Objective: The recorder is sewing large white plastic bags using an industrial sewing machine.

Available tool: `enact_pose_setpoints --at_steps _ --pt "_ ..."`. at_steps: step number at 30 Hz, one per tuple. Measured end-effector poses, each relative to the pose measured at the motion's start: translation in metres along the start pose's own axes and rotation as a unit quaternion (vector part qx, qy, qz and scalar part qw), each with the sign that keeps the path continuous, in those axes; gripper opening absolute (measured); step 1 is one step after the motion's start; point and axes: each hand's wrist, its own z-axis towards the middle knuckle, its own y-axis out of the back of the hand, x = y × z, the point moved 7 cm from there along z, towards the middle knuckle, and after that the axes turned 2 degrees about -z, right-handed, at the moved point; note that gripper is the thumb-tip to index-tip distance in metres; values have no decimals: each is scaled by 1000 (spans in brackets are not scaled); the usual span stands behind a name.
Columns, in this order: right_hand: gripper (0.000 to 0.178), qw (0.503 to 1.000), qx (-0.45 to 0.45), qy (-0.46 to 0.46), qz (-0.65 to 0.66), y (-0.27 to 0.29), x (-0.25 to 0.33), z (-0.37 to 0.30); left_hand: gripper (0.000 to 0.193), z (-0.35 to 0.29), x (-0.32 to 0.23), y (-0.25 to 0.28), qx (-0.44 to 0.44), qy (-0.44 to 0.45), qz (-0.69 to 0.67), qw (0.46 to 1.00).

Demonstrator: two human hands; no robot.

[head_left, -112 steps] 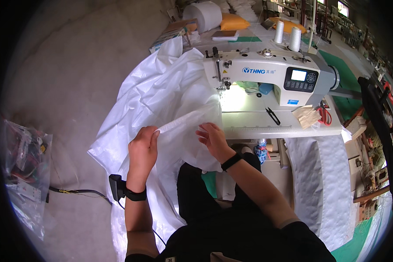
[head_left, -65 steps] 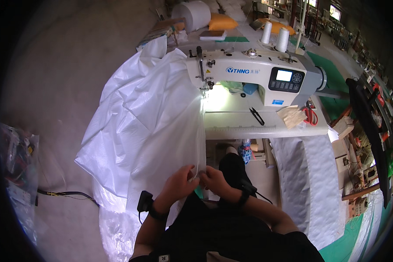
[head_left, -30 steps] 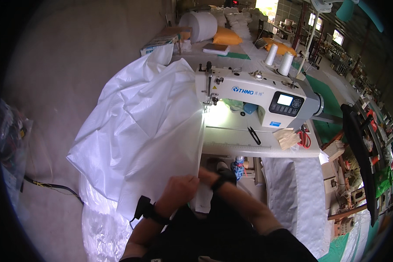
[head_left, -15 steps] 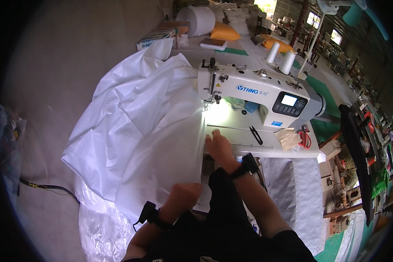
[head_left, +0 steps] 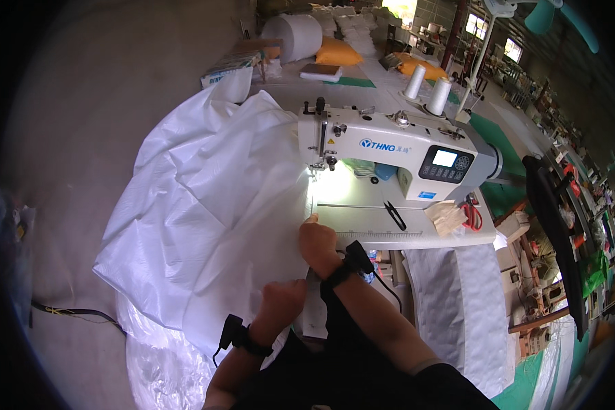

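Note:
A large white plastic-like sheet (head_left: 198, 205) drapes in folds over the left side of the sewing machine (head_left: 396, 147). Its right edge runs under the lit needle area (head_left: 314, 176). Just in front of the needle, my right hand (head_left: 318, 240) is closed on that edge, its fingertips pinched near the seam line. Lower down, my left hand (head_left: 283, 301) is closed in a fist on the same edge close to my lap. The fingers of the left hand are partly hidden by its back.
Black thread snips (head_left: 395, 216), a brown cloth scrap (head_left: 446, 217) and red-handled scissors (head_left: 471, 216) lie on the machine bed. Two white thread cones (head_left: 439, 97) stand behind the machine. Clear plastic (head_left: 158, 355) hangs below the sheet; a black cable (head_left: 82, 311) is at left.
My right hand has moved left from the bed onto the sheet's edge and closed there. My left hand stays closed low on the edge. The whole view has shifted slightly.

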Motion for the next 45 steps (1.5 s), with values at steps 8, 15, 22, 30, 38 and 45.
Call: enact_pose_setpoints --at_steps 8,15,22,30,38,45 --pt "54 998 26 -16 55 -5 -4 -5 3 26 10 -13 -51 4 -30 998" --pt "54 1000 -17 -10 6 1 -7 4 9 33 26 -13 -56 8 -36 998" --pt "51 998 -49 39 -32 -2 -9 32 34 12 102 14 -200 183 89 958" --pt "55 1000 3 -12 4 -25 -19 70 38 54 228 -8 -34 281 92 955" --pt "35 967 -75 -66 233 3 -37 37 43 89 264 -5 46 268 20 962" --pt "36 622 230 -169 730 -42 -11 -51 34 98 175 23 -152 107 -83 979"
